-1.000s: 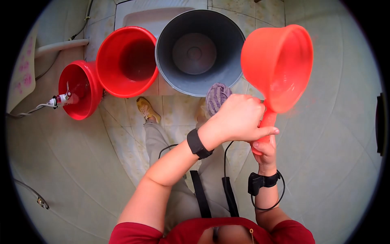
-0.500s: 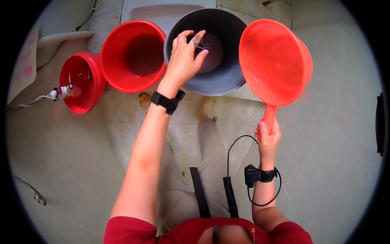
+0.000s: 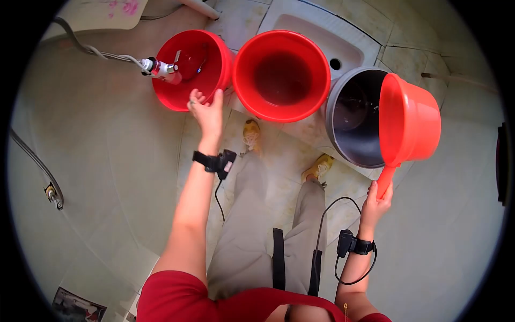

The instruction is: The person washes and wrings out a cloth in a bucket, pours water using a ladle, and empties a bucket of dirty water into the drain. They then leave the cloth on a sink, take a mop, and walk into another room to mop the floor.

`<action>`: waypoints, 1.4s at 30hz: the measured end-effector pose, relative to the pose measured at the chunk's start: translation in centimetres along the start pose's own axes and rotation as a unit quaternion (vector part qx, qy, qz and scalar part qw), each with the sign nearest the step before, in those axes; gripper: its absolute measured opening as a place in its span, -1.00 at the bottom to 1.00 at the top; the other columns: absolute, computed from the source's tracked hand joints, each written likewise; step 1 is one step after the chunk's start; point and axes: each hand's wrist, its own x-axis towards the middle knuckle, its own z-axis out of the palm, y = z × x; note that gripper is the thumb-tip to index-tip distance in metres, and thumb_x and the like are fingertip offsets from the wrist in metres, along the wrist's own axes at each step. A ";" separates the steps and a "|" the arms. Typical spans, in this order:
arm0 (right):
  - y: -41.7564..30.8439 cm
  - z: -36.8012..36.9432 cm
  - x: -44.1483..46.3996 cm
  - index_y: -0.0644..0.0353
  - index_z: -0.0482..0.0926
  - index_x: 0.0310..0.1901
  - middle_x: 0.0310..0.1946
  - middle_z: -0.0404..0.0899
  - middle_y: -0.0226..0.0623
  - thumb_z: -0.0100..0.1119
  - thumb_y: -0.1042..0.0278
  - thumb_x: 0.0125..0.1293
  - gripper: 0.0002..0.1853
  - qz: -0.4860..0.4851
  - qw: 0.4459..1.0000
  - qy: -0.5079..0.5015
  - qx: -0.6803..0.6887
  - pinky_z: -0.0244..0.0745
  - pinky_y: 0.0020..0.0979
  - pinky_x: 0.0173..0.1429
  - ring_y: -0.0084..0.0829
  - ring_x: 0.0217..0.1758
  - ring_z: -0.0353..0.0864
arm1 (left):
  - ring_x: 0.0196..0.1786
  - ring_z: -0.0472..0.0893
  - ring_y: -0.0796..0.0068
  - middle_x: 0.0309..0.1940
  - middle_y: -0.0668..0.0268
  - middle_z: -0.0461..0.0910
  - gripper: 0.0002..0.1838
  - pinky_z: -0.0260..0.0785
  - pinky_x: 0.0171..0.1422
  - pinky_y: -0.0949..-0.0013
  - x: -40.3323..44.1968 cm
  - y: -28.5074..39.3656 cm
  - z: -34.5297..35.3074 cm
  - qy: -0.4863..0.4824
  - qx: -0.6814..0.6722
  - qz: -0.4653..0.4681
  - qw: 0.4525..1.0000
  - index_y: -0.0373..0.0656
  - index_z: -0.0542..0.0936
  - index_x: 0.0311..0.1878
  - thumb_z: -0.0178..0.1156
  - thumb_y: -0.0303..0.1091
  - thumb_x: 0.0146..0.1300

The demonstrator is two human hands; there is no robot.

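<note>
My right hand (image 3: 376, 205) is wrapped round the handle of a red dipper (image 3: 416, 123), whose bowl is tipped on its side over the right edge of the grey bucket (image 3: 335, 129). At the lower rim of the left red bucket (image 3: 217, 64), my left hand (image 3: 206, 111) has its fingers apart and nothing in them. A white and red tap (image 3: 161, 70) reaches over that bucket. The middle red bucket (image 3: 241, 91) holds dark liquid. Some dark liquid shows inside the grey bucket too.
Behind the buckets lies a white basin (image 3: 357, 53) with a round drain hole. A hose (image 3: 35, 155) ends in a metal fitting at the left wall. A flower-patterned panel (image 3: 94, 16) is at the upper left. My shoes stand on the tiles below the buckets.
The view has swung left. My left hand has moved from over the grey bucket to the left red bucket. The dipper has turned onto its side, still in my right hand.
</note>
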 end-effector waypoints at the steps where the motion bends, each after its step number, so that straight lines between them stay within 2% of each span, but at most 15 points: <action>1: -1.9 0.2 0.2 0.34 0.37 0.09 -0.37 0.50 -0.29 0.14 0.34 0.26 -0.58 0.063 0.995 -0.035 0.063 0.42 -0.46 -0.30 -0.49 -0.41 0.49 | 0.08 0.35 0.28 0.08 0.03 0.26 -0.15 0.27 0.17 0.30 3.8 -1.3 -0.8 0.062 -0.007 -0.040 0.997 -0.36 0.21 0.23 0.43 -0.18 -0.06; 2: -3.7 0.9 0.1 0.34 0.38 0.08 -0.41 0.45 -0.42 0.12 0.34 0.28 -0.61 0.051 0.993 -0.033 0.101 0.37 -0.58 -0.38 -0.65 -0.47 0.42 | 0.10 0.33 0.23 0.10 -0.01 0.23 -0.05 0.25 0.20 0.27 7.8 -3.4 -1.5 0.097 0.023 -0.050 0.994 -0.41 0.15 0.25 0.46 -0.15 -0.11; 5: -7.6 2.9 -0.8 0.32 0.39 0.06 -0.41 0.46 -0.42 0.12 0.35 0.28 -0.63 0.085 0.984 -0.071 0.142 0.36 -0.58 -0.38 -0.63 -0.45 0.44 | 0.14 0.29 0.14 0.16 -0.08 0.18 0.16 0.21 0.24 0.20 16.9 -6.4 -4.1 0.172 0.159 0.009 0.972 -0.50 0.01 0.30 0.52 -0.08 -0.21; 6: -9.0 3.7 -1.0 0.32 0.39 0.06 -0.41 0.46 -0.42 0.12 0.35 0.28 -0.63 0.084 0.984 -0.072 0.139 0.36 -0.58 -0.38 -0.63 -0.45 0.44 | 0.23 0.23 0.12 0.21 -0.12 0.14 0.25 0.18 0.29 0.19 18.8 -6.7 -5.0 0.137 0.124 -0.002 0.983 -0.46 -0.12 0.34 0.53 -0.07 -0.23; 9: -11.9 6.8 -2.2 0.29 0.44 -0.07 -0.46 0.42 -0.44 0.07 0.36 0.30 -0.76 0.107 0.971 -0.109 0.185 0.32 -0.60 -0.40 -0.65 -0.47 0.38 | 0.28 0.23 0.21 0.26 0.04 0.07 0.26 0.17 0.32 0.22 22.0 -8.8 -6.1 -0.041 -0.243 0.011 0.969 -0.23 -0.27 0.39 0.52 -0.32 -0.19; 10: -12.5 7.8 -2.7 0.30 0.43 -0.03 -0.45 0.43 -0.44 0.10 0.35 0.29 -0.72 0.119 0.961 -0.133 0.213 0.33 -0.60 -0.40 -0.65 -0.48 0.39 | 0.28 0.23 0.21 0.26 0.04 0.07 0.26 0.17 0.32 0.22 22.4 -9.3 -6.2 -0.045 -0.243 0.012 0.969 -0.23 -0.27 0.39 0.52 -0.32 -0.19; 13: -14.0 10.7 -4.1 0.30 0.43 -0.02 -0.45 0.43 -0.45 0.11 0.34 0.28 -0.70 0.136 0.946 -0.154 0.253 0.32 -0.61 -0.41 -0.66 -0.50 0.38 | 0.14 0.39 0.33 0.16 0.13 0.27 0.06 0.33 0.17 0.30 23.6 -11.0 -5.9 -0.044 -0.250 -0.018 0.967 -0.22 -0.05 0.35 0.48 -0.42 -0.15; 16: -16.0 13.1 -5.3 0.32 0.40 0.02 -0.45 0.41 -0.45 0.11 0.37 0.27 -0.68 0.153 0.927 -0.209 0.270 0.33 -0.61 -0.42 -0.66 -0.49 0.38 | -0.26 0.58 0.57 -0.31 0.33 0.59 -0.69 0.43 -0.08 0.45 24.1 -10.5 -6.2 -0.139 -0.228 -0.020 0.963 -0.22 0.55 -0.22 0.42 -0.47 -0.05; 17: -16.4 13.8 -5.5 0.32 0.40 0.02 -0.45 0.41 -0.45 0.11 0.37 0.27 -0.68 0.154 0.928 -0.208 0.267 0.33 -0.61 -0.42 -0.66 -0.49 0.38 | -0.26 0.58 0.57 -0.31 0.33 0.59 -0.69 0.43 -0.08 0.45 23.8 -9.8 -6.3 -0.142 -0.229 -0.022 0.963 -0.22 0.55 -0.22 0.42 -0.47 -0.05; 20: -16.2 14.9 -5.2 0.32 0.37 0.10 -0.44 0.42 -0.44 0.12 0.40 0.25 -0.61 0.153 0.919 -0.256 0.257 0.36 -0.61 -0.39 -0.66 -0.48 0.39 | -0.45 0.56 0.59 -0.41 0.35 0.57 -0.68 0.41 -0.46 0.54 22.9 -8.1 -6.4 -0.102 -0.241 0.025 0.965 -0.24 0.50 -0.24 0.41 -0.48 -0.06; 25: -17.9 16.4 -3.1 0.33 0.37 0.11 -0.40 0.47 -0.43 0.14 0.47 0.21 -0.58 0.136 0.916 -0.284 0.249 0.40 -0.58 -0.32 -0.65 -0.42 0.43 | -0.17 0.55 0.54 -0.18 0.30 0.53 -0.57 0.41 -0.01 0.45 20.8 -4.3 -9.4 -0.060 -0.265 0.009 0.962 -0.27 0.44 -0.05 0.37 -0.52 -0.01; 27: -17.7 17.5 -3.2 0.35 0.37 0.10 -0.36 0.49 -0.40 0.17 0.48 0.18 -0.56 0.047 0.935 -0.290 0.201 0.44 -0.53 -0.21 -0.61 -0.35 0.46 | -0.15 0.53 0.55 -0.17 0.31 0.51 -0.55 0.38 0.03 0.44 20.1 -3.0 -11.1 -0.042 -0.302 0.002 0.952 -0.27 0.42 -0.03 0.35 -0.54 -0.01; 32: -19.3 20.5 -4.9 0.35 0.33 0.15 -0.08 0.54 0.00 0.23 0.43 0.13 -0.46 0.000 0.941 -0.301 0.155 0.44 -0.36 0.02 -0.20 -0.04 0.59 | -0.11 0.50 0.53 -0.16 0.31 0.50 -0.55 0.33 0.12 0.37 17.8 0.5 -16.4 -0.005 -0.324 0.011 0.946 -0.27 0.41 0.01 0.31 -0.54 0.03; 36: -21.1 23.3 -6.6 0.33 0.27 0.20 -0.14 0.53 0.08 0.21 0.40 0.13 -0.40 -0.099 0.948 -0.274 0.129 0.48 -0.30 -0.05 -0.05 -0.10 0.58 | -0.07 0.50 0.50 -0.13 0.28 0.51 -0.60 0.31 0.17 0.32 15.9 2.6 -19.7 0.024 -0.326 -0.003 0.945 -0.30 0.42 0.00 0.27 -0.50 0.08; 42: -22.1 27.5 -8.4 0.31 0.16 0.27 -0.20 0.52 0.08 0.15 0.40 0.14 -0.35 -0.125 0.949 -0.286 0.055 0.49 -0.19 -0.12 0.04 -0.18 0.56 | -0.05 0.50 0.47 -0.11 0.24 0.52 -0.63 0.29 0.18 0.29 14.0 4.3 -21.7 0.063 -0.301 0.019 0.951 -0.34 0.42 0.01 0.23 -0.50 0.12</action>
